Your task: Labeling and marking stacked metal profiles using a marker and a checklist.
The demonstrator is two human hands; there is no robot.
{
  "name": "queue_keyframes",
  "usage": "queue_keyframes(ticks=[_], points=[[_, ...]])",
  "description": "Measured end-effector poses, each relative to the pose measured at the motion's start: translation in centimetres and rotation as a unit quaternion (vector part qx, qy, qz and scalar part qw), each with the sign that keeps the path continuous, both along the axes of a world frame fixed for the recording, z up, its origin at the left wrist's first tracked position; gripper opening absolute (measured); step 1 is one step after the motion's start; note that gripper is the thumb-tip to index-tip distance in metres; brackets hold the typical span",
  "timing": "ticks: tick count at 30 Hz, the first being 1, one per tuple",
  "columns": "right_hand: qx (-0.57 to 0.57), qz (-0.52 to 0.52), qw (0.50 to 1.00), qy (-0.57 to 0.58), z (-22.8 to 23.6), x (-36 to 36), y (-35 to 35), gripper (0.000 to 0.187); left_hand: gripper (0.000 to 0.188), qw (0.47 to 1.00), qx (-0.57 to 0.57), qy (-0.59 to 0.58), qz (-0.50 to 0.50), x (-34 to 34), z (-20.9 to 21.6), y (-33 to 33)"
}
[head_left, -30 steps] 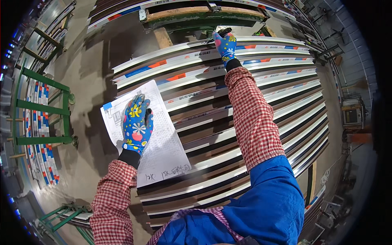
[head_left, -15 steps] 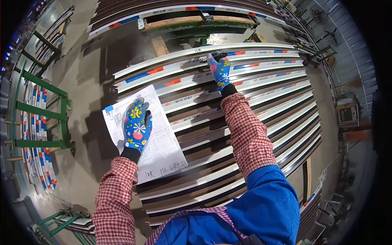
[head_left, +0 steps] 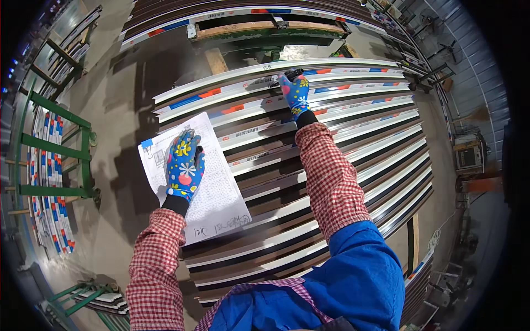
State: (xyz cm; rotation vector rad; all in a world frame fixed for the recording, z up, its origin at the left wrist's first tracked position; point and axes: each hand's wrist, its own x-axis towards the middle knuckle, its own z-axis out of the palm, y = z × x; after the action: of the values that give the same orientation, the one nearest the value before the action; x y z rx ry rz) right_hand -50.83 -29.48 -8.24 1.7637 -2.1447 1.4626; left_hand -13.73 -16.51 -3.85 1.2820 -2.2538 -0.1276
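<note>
Both my hands wear blue gloves with a flower print. My left hand [head_left: 184, 165] lies flat on a stack of printed sheets [head_left: 218, 201], fingers stretched toward the top edge. A small dark spot shows by its thumb; I cannot tell what it is. The sheets carry handwriting along the bottom and have a blue-and-white tag with a clip at the upper left corner. Farther off, my right hand [head_left: 295, 91] is closed around a black marker [head_left: 294, 73], just over the far long profiles [head_left: 243, 144], which lie side by side. Handwritten marks show on the farthest profile.
Green metal racks [head_left: 55, 151] with wrapped profiles stand at the left. Beyond the far row, a wooden beam [head_left: 237, 30] and another stack of profiles [head_left: 182, 11] extend across. A box-shaped machine [head_left: 469, 156] is at the right, by the wall.
My right hand has shifted slightly left and nearer, and the marker in it now tilts up to the right. The left hand and sheets have slid only slightly.
</note>
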Motion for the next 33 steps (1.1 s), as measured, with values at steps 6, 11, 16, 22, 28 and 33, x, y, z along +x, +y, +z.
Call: queue_keyframes(ticks=[6, 11, 16, 22, 28, 33], points=[[0.044, -0.013, 0.999, 0.002, 0.3, -0.1, 0.4, 0.043, 0.036, 1.0, 0.013, -0.009, -0.001, 0.0, -0.1, 0.0], [0.058, -0.06, 0.997, 0.0, 0.6, 0.6, 0.0, 0.044, 0.035, 1.0, 0.02, -0.011, 0.005, 0.2, -0.1, 0.0], [0.041, -0.068, 0.997, 0.012, -0.3, -0.2, -0.3, 0.043, 0.035, 1.0, 0.006, -0.003, 0.0, -0.1, 0.0, -0.1], [-0.031, -0.027, 0.999, -0.009, -2.3, -3.0, -0.7, 0.035, 0.039, 1.0, 0.018, 0.003, -0.01, -0.9, -0.3, -0.3], [0.022, -0.024, 0.999, -0.021, -1.0, 1.0, -0.5, 0.036, 0.034, 1.0, 0.007, -0.008, 0.016, 1.0, 0.2, 0.3], [0.021, -0.033, 0.997, -0.067, -1.3, -0.6, -0.5, 0.039, 0.034, 1.0, 0.005, 0.003, 0.007, 0.0, 0.1, 0.0]])
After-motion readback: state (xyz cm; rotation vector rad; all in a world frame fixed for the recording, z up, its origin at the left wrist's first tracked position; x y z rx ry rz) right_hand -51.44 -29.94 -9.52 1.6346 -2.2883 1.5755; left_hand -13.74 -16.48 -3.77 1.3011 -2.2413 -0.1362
